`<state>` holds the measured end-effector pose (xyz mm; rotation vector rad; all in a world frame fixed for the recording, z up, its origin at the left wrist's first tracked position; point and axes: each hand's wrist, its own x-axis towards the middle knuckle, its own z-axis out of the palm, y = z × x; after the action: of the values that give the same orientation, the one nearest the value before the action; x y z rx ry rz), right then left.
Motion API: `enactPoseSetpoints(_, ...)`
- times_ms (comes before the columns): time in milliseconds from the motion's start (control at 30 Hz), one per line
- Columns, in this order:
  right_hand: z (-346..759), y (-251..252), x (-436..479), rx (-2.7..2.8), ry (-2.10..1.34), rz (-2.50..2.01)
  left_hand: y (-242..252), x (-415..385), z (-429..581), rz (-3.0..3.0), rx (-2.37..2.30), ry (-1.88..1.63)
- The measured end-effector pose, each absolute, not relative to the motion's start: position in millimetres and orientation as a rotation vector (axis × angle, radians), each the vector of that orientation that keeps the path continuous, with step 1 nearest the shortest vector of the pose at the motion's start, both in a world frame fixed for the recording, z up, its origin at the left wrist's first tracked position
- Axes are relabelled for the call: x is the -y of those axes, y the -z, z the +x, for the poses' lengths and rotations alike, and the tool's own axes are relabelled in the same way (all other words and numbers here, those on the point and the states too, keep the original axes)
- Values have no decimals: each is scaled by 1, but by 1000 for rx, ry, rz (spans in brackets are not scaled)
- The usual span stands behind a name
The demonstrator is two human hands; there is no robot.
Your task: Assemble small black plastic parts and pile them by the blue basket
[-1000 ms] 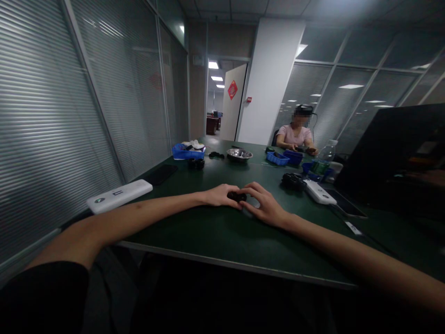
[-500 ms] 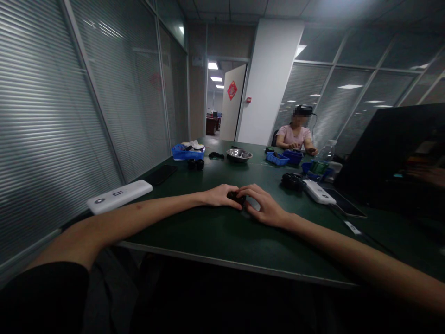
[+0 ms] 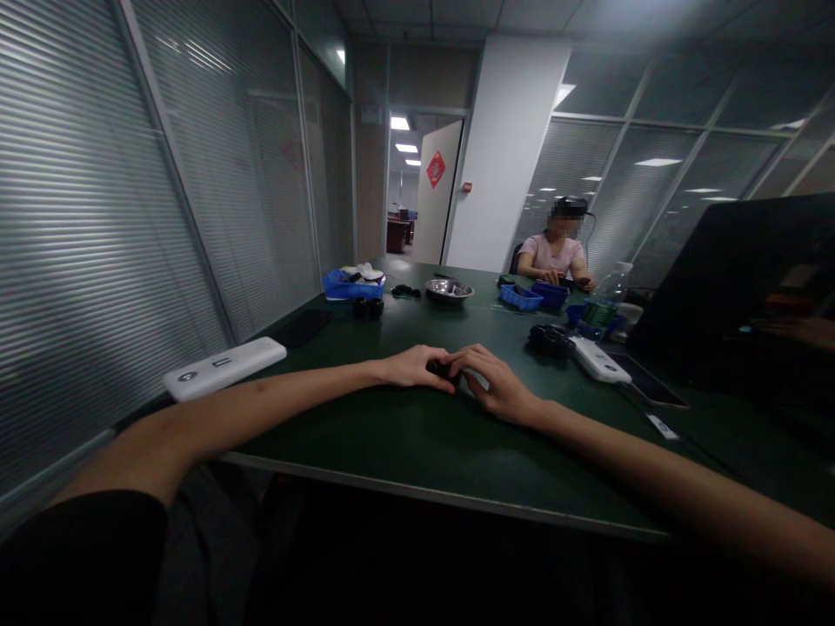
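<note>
Both my forearms rest on the dark green table (image 3: 404, 443) and meet at its middle. My left hand (image 3: 410, 366) is curled, its fingertips pinching a small black object (image 3: 444, 371) that lies on the table. My right hand (image 3: 494, 381) closes on the same black object from the right side, fingers bent over it. The object is mostly hidden between the fingers and too dark to name.
A white power bank (image 3: 223, 367) and a black phone (image 3: 302, 327) lie at the left edge. Farther back stand blue trays (image 3: 352, 283), a metal bowl (image 3: 449, 289) and black parts (image 3: 551, 340). Another white device (image 3: 600, 361) lies right. A person (image 3: 554, 252) sits at the far end.
My right hand has drawn slightly closer to my left, its fingers folding more tightly over the black object. My left hand and the objects on the table have not moved.
</note>
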<state>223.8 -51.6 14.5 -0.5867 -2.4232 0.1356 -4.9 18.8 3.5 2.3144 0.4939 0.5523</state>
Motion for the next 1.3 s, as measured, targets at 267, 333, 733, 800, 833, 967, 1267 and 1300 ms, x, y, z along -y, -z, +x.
enactPoseSetpoints(267, 224, -20, 59, 2417, -136, -606, -9, -13, -6, 2253, -476, -525)
enactPoseSetpoints(333, 223, -18, 58, 2400, -94, -656, -10, -12, -6, 2280, -518, -518)
enactPoseSetpoints(733, 223, -15, 55, 2403, -44, -698, -7, -16, -7, 2273, -494, -521)
enactPoseSetpoints(800, 222, -16, 56, 2401, -61, -687, -6, -17, -7, 2276, -505, -519)
enactPoseSetpoints(833, 222, -16, 56, 2400, -67, -681, -6, -17, -7, 2283, -506, -522)
enactPoseSetpoints(967, 222, -18, 56, 2406, -82, -649, -4, -20, -6, 2319, -492, -535)
enactPoseSetpoints(1267, 224, -17, 55, 2416, -103, -691, -6, -17, -7, 2328, -453, -553)
enactPoseSetpoints(1300, 225, -16, 54, 2414, -108, -692, -6, -17, -7, 2335, -452, -555)
